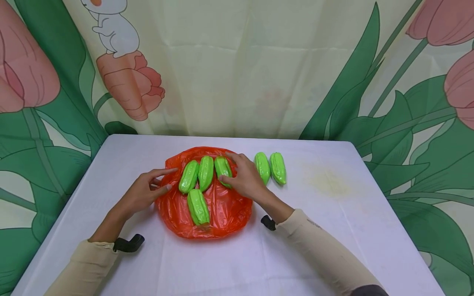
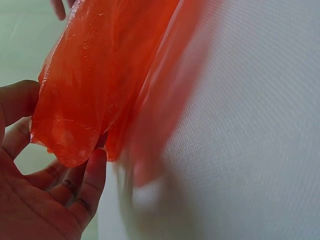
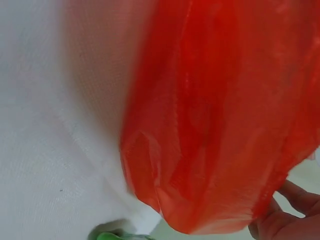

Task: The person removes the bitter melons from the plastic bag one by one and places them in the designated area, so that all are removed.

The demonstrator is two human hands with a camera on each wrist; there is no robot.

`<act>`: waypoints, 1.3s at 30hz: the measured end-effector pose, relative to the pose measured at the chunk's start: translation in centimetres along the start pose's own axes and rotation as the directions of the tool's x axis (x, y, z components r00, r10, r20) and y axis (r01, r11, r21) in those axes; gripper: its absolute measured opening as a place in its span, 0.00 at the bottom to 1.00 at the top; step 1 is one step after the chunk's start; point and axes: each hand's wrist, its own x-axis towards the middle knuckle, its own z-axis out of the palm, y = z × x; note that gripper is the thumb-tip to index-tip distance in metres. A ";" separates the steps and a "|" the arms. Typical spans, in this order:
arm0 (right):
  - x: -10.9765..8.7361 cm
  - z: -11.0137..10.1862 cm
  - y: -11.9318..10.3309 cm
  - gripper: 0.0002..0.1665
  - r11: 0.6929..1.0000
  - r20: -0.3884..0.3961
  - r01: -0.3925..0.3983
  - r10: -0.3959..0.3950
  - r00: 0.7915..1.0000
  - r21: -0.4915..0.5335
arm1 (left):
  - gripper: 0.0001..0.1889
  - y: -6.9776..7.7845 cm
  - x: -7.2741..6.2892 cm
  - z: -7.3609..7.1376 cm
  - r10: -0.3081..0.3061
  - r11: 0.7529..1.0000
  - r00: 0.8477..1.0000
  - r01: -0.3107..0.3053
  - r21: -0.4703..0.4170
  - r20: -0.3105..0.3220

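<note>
From where I stand, one gourd (image 1: 198,206) lies at the near side inside the red bag (image 1: 229,218). The left hand (image 1: 142,190) and right hand (image 1: 246,176) each seem to pinch the bag's rim, thumb against fingers. Between them sit three more gourds (image 1: 205,173). Past the right hand, two gourds (image 1: 278,168) lie on the table (image 1: 355,222): I'd say four done, two left

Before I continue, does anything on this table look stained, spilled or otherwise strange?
Yes: a faint yellowish patch discolours the white cloth, right of the two green vegetables outside the red bag; perhaps a stain.
</note>
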 end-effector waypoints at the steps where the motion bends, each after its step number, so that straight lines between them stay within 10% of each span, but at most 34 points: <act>1: 0.1 0.1 0.0 0.45 1.000 0.010 -0.005 0.005 1.000 -0.003 | 0.30 0.0 0.0 0.0 0.001 1.000 1.000 -0.001 0.000 0.000; 39: 1.7 1.9 1.6 0.40 0.994 0.050 -0.043 0.049 0.998 -0.104 | 0.30 0.0 0.0 0.3 0.010 1.000 1.000 -0.010 0.009 -0.005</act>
